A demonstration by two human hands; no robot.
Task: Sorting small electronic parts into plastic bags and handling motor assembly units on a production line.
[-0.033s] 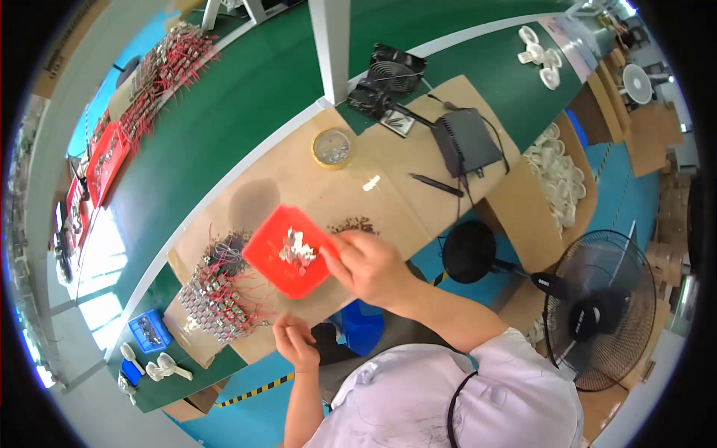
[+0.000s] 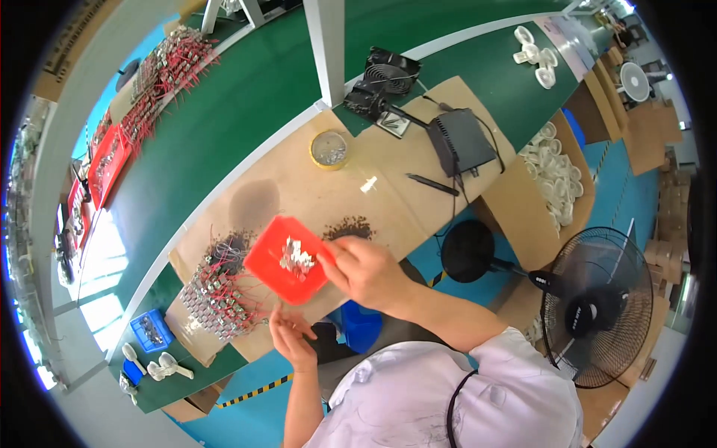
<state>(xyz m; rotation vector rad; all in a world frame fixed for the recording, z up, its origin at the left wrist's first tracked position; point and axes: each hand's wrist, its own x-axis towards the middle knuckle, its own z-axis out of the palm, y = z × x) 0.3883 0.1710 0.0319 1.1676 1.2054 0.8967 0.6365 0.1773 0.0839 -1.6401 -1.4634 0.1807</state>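
A red plastic tray [image 2: 269, 265] sits tilted over the front of the cardboard-covered bench [image 2: 299, 194], with a small heap of shiny metal parts [image 2: 296, 257] in it. My right hand [image 2: 366, 270] grips the tray's right edge. My left hand [image 2: 293, 340] is just below the tray at the bench's front edge, fingertips raised toward the tray's underside; whether it holds anything is unclear. A bundle of small components with red wires [image 2: 216, 287] lies to the left of the tray. Behind my right hand is a little pile of dark screws [image 2: 349, 226].
On the bench there are a yellow round dish of parts [image 2: 329, 149], a black fan unit [image 2: 388, 71], a black box with cables [image 2: 463, 138] and a dark pen-like tool [image 2: 433, 184]. A carton of white parts [image 2: 553, 175] and a standing fan [image 2: 597, 306] are at the right.
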